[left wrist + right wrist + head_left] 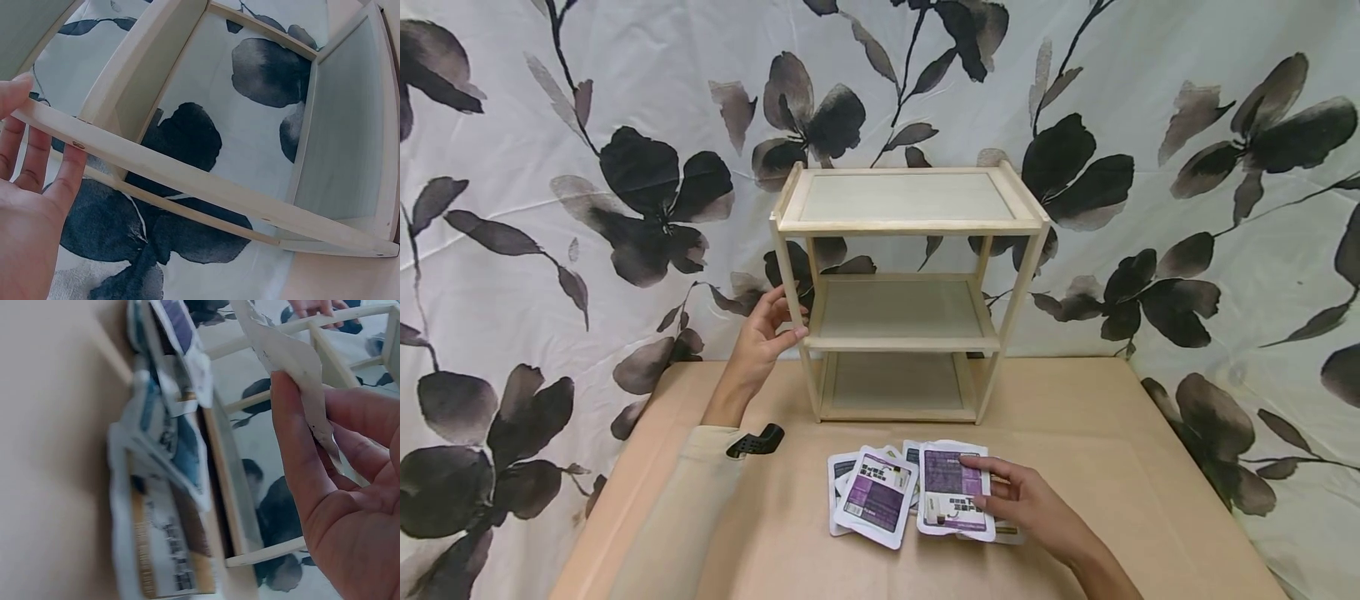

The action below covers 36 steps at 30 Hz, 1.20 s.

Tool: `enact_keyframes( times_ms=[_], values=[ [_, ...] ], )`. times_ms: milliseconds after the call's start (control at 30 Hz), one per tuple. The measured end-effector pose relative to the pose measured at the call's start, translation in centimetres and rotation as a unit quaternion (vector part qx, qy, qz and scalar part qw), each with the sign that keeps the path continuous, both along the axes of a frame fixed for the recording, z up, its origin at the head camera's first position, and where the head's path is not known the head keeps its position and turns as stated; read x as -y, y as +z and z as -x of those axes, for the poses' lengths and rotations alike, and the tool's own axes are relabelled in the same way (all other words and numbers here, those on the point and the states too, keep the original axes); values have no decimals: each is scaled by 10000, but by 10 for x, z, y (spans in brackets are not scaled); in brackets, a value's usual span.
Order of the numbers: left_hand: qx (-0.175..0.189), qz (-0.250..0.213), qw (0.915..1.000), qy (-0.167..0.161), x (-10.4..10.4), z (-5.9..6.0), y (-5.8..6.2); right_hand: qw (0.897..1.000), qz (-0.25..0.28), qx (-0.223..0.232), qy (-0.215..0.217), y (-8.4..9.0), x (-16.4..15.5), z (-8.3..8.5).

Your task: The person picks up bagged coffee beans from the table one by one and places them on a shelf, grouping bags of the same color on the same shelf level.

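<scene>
A pale wooden three-tier shelf (910, 227) stands upright on the table. My left hand (767, 333) holds its front left post (169, 165) near the middle tier, thumb on one side and fingers on the other. Lower right, my right hand (1030, 508) pinches a flat purple-and-white packet (955, 479) between thumb and fingers. In the right wrist view this packet (284, 350) shows its plain white side and is raised off the others. Several similar packets (876, 496) lie overlapping in front of the shelf, some with blue or brown print (169, 537).
The table (1075, 417) has a tan covering. Behind it hangs a white cloth (662, 67) printed with dark flowers. A black band (756, 440) is on the left wrist, over a pale sleeve (677, 517).
</scene>
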State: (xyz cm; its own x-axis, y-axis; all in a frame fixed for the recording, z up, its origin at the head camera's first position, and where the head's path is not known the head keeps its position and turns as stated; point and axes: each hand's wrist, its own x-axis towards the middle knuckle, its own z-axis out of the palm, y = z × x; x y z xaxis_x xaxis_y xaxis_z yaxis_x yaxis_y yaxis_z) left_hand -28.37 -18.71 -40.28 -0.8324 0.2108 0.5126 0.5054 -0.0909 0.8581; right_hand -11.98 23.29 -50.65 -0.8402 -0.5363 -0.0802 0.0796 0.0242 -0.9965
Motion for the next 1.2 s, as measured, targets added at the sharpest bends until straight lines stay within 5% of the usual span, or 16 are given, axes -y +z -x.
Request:
enact_keyframes(
  times_ms=[300, 1200],
  values=[
    [-321, -109, 9994, -21, 0, 0, -3, 9996, -51, -234, -136, 30, -2, 6],
    [-430, 39, 9991, -41, 4, 0, -1, 9878, -217, -1539, -56, 110, -1, 24]
  ],
)
